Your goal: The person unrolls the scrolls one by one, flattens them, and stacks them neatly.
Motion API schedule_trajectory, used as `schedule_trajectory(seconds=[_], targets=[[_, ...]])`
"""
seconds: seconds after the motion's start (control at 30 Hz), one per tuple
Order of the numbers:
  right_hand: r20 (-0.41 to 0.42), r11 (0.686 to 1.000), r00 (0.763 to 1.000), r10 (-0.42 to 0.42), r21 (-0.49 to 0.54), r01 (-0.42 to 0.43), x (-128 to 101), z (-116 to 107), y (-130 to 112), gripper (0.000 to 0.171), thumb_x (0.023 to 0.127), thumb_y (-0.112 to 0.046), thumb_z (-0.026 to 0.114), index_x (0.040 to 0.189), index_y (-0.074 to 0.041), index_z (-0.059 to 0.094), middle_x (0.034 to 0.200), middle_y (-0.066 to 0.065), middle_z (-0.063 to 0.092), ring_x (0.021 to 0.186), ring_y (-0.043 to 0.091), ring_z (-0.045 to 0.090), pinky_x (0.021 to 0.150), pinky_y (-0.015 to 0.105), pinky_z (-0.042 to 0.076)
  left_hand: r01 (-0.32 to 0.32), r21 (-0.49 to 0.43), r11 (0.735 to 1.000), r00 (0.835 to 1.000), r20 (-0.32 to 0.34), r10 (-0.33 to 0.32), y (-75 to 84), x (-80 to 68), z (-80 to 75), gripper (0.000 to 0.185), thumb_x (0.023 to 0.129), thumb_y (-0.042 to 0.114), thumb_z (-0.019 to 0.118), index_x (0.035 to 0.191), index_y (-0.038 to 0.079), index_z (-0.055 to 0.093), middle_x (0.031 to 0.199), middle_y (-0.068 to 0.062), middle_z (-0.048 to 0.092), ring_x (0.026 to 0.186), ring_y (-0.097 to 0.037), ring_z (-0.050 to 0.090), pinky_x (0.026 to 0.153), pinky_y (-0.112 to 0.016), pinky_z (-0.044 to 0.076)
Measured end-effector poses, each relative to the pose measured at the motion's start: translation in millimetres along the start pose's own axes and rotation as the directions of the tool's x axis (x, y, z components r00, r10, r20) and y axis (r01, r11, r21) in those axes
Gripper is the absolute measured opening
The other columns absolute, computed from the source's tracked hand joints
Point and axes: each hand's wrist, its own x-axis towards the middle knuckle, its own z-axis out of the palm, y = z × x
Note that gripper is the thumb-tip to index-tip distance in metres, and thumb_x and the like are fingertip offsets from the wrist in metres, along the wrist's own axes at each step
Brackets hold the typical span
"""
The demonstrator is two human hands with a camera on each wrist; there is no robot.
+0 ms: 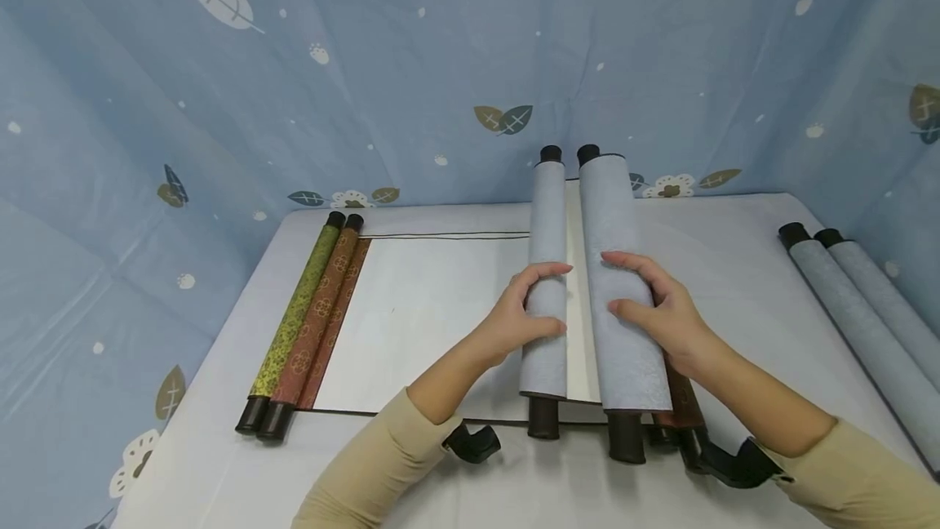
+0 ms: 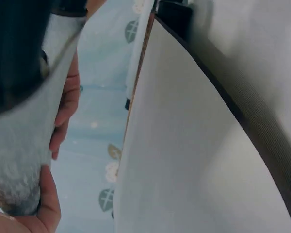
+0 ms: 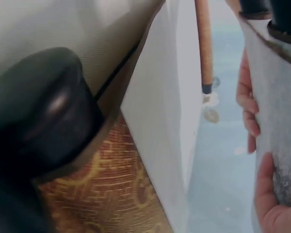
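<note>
Hands [image 1: 587,321] around cylindrical grey paper rolls [image 1: 587,284]

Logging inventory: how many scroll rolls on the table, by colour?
Grey-blue rolls: 4
Green roll: 1
Brown patterned rolls: 2
Total: 7

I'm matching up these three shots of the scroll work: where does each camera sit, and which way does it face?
Head: above, facing forward and down at the table; both forearms, left hand on the thin grey roll, right hand on the thick grey roll.
Left wrist: low, along the white sheet; fingers in a grip.
Right wrist: low, beside the brown roll; fingers.
Both wrist views share the white sheet.
</note>
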Motion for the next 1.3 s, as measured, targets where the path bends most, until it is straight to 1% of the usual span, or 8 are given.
schedule_trajectory(seconds=[0.23, 0.4, 0.57, 0.67, 0.8, 1.03, 1.2, 1.3], targets=[[0.007, 0.986, 0.996, 0.090, 0.139, -0.090, 3.5, -1.8, 5.7, 0.030, 0.092, -0.013, 0.060, 0.116, -0.031, 0.058, 0.123, -0.001, 0.042, 0.095, 0.015, 0.056, 0.072, 0.036, 0.052, 0.012, -0.046, 0.999, 1.000, -0.012, -0.013, -2.5, -1.9, -8.7, 0.068, 0.080, 0.003, 0.064, 0.142, 0.023, 0.042, 0.136, -0.012, 0.039, 0.110, -0.026, 0.049, 0.082, -0.037, 0.046], [0.025, 0.986, 0.993, 0.118, 0.119, -0.120, 6.1, 0.8, 9.0, 0.037, 0.088, -0.012, 0.067, 0.118, -0.028, 0.054, 0.124, 0.004, 0.041, 0.095, 0.016, 0.057, 0.073, 0.038, 0.052, 0.034, -0.048, 0.998, 0.999, -0.036, -0.036, -6.9, -2.4, -9.5, 0.065, 0.081, 0.005, 0.065, 0.140, 0.022, 0.044, 0.136, -0.009, 0.039, 0.107, -0.025, 0.052, 0.080, -0.037, 0.048], [0.061, 0.991, 0.992, 0.109, 0.069, -0.113, 8.0, 0.0, 8.5, 0.058, 0.086, -0.009, 0.067, 0.136, -0.025, 0.043, 0.133, 0.013, 0.035, 0.103, 0.019, 0.052, 0.076, 0.039, 0.050, 0.031, -0.032, 0.999, 0.997, -0.064, -0.033, -7.9, -7.2, -8.3, 0.066, 0.080, 0.004, 0.065, 0.139, 0.023, 0.044, 0.139, -0.007, 0.036, 0.104, -0.026, 0.053, 0.080, -0.037, 0.047], [0.073, 0.991, 0.991, 0.108, 0.076, -0.114, 9.5, -1.4, 7.7, 0.062, 0.086, -0.008, 0.066, 0.139, -0.027, 0.040, 0.134, 0.015, 0.032, 0.105, 0.021, 0.048, 0.078, 0.040, 0.048, 0.021, -0.036, 0.999, 0.996, -0.087, -0.024, -8.2, -8.5, -8.7, 0.068, 0.078, 0.002, 0.062, 0.139, 0.024, 0.042, 0.137, -0.009, 0.035, 0.103, -0.026, 0.051, 0.079, -0.036, 0.046], [0.082, 0.984, 0.991, 0.102, 0.135, -0.112, 10.9, -4.4, 8.8, 0.058, 0.087, -0.008, 0.063, 0.136, -0.032, 0.042, 0.132, 0.008, 0.031, 0.106, 0.020, 0.046, 0.077, 0.039, 0.047, 0.006, -0.073, 0.997, 0.993, -0.118, -0.015, -8.3, -9.0, -11.5, 0.072, 0.073, 0.000, 0.057, 0.138, 0.023, 0.040, 0.129, -0.013, 0.038, 0.101, -0.024, 0.047, 0.078, -0.035, 0.043], [0.088, 0.954, 0.994, 0.069, 0.286, -0.091, 12.2, -5.0, 15.2, 0.052, 0.089, -0.007, 0.055, 0.130, -0.034, 0.038, 0.127, 0.000, 0.033, 0.107, 0.018, 0.044, 0.078, 0.038, 0.046, -0.053, -0.145, 0.988, 0.994, -0.099, 0.039, -4.8, -10.4, -19.3, 0.073, 0.070, 0.000, 0.053, 0.139, 0.017, 0.036, 0.126, -0.013, 0.037, 0.104, -0.023, 0.042, 0.080, -0.035, 0.041], [0.091, 0.966, 0.996, 0.013, 0.255, -0.036, 11.1, -6.2, 19.0, 0.057, 0.085, 0.001, 0.047, 0.129, -0.033, 0.037, 0.127, 0.001, 0.033, 0.108, 0.018, 0.040, 0.079, 0.036, 0.045, -0.055, -0.147, 0.988, 0.996, -0.084, 0.043, -4.0, -12.5, -21.3, 0.072, 0.070, 0.000, 0.053, 0.138, 0.016, 0.036, 0.127, -0.012, 0.036, 0.104, -0.022, 0.042, 0.081, -0.034, 0.041], [0.087, 0.972, 0.996, -0.021, 0.234, 0.000, 10.6, -5.7, 17.7, 0.053, 0.085, 0.003, 0.047, 0.125, -0.030, 0.039, 0.127, 0.003, 0.032, 0.108, 0.019, 0.041, 0.078, 0.036, 0.045, -0.052, -0.135, 0.989, 0.996, -0.074, 0.042, -4.7, -13.5, -21.0, 0.072, 0.070, -0.001, 0.053, 0.138, 0.015, 0.035, 0.128, -0.012, 0.036, 0.104, -0.022, 0.043, 0.082, -0.034, 0.042]])
